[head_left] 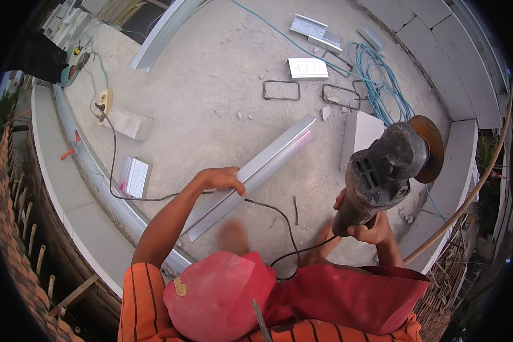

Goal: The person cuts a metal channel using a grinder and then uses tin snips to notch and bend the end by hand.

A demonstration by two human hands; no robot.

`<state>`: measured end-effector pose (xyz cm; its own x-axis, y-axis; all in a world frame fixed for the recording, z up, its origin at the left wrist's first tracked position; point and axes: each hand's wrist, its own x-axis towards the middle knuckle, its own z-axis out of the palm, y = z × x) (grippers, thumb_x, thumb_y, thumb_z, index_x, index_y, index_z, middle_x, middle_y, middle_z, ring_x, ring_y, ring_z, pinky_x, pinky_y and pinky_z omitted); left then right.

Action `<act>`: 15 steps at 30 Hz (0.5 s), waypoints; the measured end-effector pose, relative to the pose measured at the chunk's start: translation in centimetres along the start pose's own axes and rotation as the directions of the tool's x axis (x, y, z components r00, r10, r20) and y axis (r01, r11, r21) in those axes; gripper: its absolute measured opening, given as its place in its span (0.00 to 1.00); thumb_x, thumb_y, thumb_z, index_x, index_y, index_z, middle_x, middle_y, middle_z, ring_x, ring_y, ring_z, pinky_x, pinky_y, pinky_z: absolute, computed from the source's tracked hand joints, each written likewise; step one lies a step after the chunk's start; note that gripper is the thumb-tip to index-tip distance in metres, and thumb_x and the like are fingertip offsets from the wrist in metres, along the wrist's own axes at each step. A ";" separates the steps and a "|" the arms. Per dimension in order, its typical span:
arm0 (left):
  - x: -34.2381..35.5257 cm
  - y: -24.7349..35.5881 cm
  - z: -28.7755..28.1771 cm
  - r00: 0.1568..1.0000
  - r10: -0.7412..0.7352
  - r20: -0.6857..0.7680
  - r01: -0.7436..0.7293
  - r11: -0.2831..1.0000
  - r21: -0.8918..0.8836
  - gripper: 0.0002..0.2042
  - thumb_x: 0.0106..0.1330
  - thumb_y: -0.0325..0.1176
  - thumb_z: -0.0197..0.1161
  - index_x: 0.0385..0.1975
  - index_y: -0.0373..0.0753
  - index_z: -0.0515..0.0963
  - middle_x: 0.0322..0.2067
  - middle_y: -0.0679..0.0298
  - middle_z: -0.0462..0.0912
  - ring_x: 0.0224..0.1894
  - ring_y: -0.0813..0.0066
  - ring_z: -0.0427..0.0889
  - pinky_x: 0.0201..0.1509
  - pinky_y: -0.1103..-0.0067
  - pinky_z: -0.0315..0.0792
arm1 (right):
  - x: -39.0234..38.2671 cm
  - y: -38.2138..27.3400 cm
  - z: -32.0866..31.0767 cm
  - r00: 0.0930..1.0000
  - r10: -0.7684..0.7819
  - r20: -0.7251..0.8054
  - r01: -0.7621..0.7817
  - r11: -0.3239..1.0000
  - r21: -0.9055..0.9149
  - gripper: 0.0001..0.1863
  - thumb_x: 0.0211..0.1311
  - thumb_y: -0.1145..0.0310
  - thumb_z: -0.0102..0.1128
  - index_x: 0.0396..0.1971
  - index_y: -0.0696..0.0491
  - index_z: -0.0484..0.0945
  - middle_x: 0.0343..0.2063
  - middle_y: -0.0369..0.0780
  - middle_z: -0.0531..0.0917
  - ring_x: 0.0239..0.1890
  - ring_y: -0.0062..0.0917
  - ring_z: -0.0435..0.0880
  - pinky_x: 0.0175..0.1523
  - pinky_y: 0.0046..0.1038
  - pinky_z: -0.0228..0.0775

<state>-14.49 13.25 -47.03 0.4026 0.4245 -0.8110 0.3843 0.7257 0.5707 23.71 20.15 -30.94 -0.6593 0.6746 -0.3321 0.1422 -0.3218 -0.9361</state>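
My left hand (225,181) is closed round a silver metal channel (279,142) that lies diagonally across the concrete floor. My right hand (367,231) grips a black angle grinder (382,165), raised at the right, with a brown cutting disc (431,148) toward the back. Its black cord (285,251) runs down and across to a power strip (105,102) at the left. A pale block (356,128) stands behind the grinder. A short metal offcut (134,176) sits left of my left hand.
Metal channel pieces (308,68), bent wire rings (282,90) and a coiled blue hose (376,74) lie at the back. Pale block walls (80,228) edge both sides, with red-handled pliers (70,149) on the left. A person's dark-trousered leg (45,57) shows at top left.
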 end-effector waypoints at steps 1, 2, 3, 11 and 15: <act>-2.0 1.9 -0.3 1.000 -0.011 0.011 0.010 0.998 0.065 0.40 0.44 0.41 0.72 0.60 0.29 0.69 0.52 0.51 0.78 0.55 0.61 0.75 0.62 0.73 0.65 | -0.1 1.1 0.4 0.999 -0.028 -0.044 0.029 0.999 0.022 0.35 0.39 0.65 0.73 0.51 0.61 0.74 0.43 0.43 0.81 0.46 0.29 0.82 0.52 0.33 0.76; -3.4 2.9 -0.9 1.000 -0.014 0.006 0.014 0.993 0.117 0.39 0.44 0.40 0.72 0.59 0.30 0.70 0.51 0.52 0.79 0.54 0.61 0.76 0.61 0.73 0.66 | 0.2 1.6 0.9 0.998 -0.010 -0.061 0.014 0.997 0.075 0.34 0.39 0.65 0.74 0.50 0.61 0.74 0.42 0.43 0.82 0.45 0.28 0.83 0.51 0.32 0.77; -3.3 2.5 -1.7 0.997 -0.005 -0.076 0.022 0.973 0.229 0.36 0.42 0.36 0.71 0.57 0.33 0.73 0.48 0.53 0.82 0.52 0.62 0.78 0.58 0.73 0.69 | 0.5 2.0 1.3 0.997 0.010 -0.077 0.000 0.992 0.129 0.34 0.39 0.64 0.75 0.49 0.60 0.74 0.40 0.43 0.82 0.44 0.28 0.83 0.50 0.32 0.77; -0.4 3.0 -7.4 0.811 0.250 -0.529 0.151 0.784 0.602 0.33 0.46 0.28 0.66 0.58 0.47 0.73 0.46 0.57 0.84 0.50 0.58 0.81 0.55 0.68 0.74 | 3.9 2.8 4.2 0.981 0.170 -0.098 -0.163 0.984 0.069 0.32 0.44 0.65 0.78 0.50 0.58 0.72 0.37 0.40 0.83 0.40 0.23 0.84 0.47 0.29 0.78; 1.0 3.1 -6.2 0.588 0.460 -0.665 0.184 0.725 0.664 0.32 0.49 0.30 0.67 0.60 0.44 0.72 0.55 0.54 0.78 0.60 0.56 0.75 0.63 0.67 0.69 | 5.4 2.6 4.5 0.986 0.165 -0.039 -0.163 0.985 0.058 0.30 0.45 0.68 0.76 0.48 0.58 0.71 0.36 0.42 0.84 0.38 0.25 0.85 0.46 0.30 0.80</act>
<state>-18.03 19.33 -46.89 -0.1392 0.9435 -0.3008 0.9042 0.2449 0.3498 17.16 19.94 -34.66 -0.5978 0.6374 -0.4861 0.2045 -0.4651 -0.8613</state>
